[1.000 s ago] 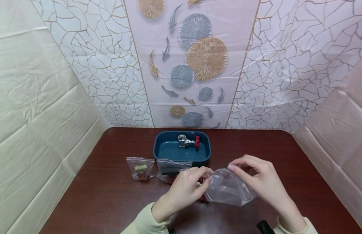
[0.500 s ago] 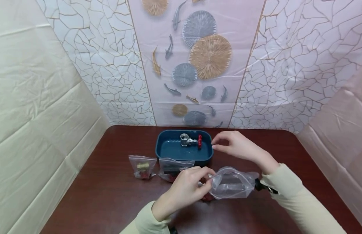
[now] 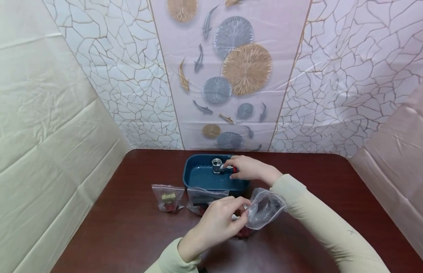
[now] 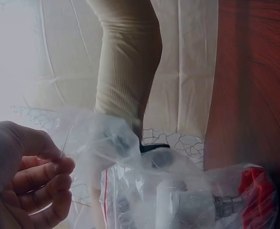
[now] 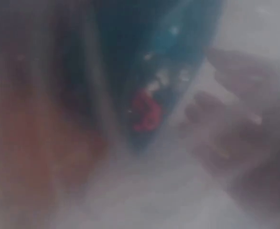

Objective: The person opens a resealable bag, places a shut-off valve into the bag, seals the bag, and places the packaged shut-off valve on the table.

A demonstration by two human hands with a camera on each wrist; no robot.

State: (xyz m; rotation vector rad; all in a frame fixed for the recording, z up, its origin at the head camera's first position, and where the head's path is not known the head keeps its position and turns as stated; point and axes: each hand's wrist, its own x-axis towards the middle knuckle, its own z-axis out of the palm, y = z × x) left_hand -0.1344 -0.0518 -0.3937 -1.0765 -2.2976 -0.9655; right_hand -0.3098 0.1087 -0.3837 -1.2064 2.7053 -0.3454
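My left hand (image 3: 219,216) pinches the rim of a clear plastic bag (image 3: 266,208) between thumb and fingertips. The bag hangs with its mouth spread, and it shows hazily beside the left hand (image 4: 30,176) in the left wrist view. My right hand (image 3: 250,167) reaches into the blue tray (image 3: 201,182), fingers spread around the red handwheel of a metal valve (image 3: 217,166). Through blurred plastic in the right wrist view, the red handwheel (image 5: 147,112) lies slightly apart from the right hand's fingers (image 5: 204,112).
A zip bag with a brass fitting (image 3: 168,197) stands on the left. Another zip bag (image 3: 201,197) with a black piece leans before the tray. Close to the left hand, a zip bag (image 4: 125,200) holds a valve with a red handwheel. Fabric walls surround the brown table (image 3: 112,227).
My right hand has let go of the bag's rim and moved forward and left, over the tray to the valve. My left hand keeps its pinch on the bag, which has swung a little.
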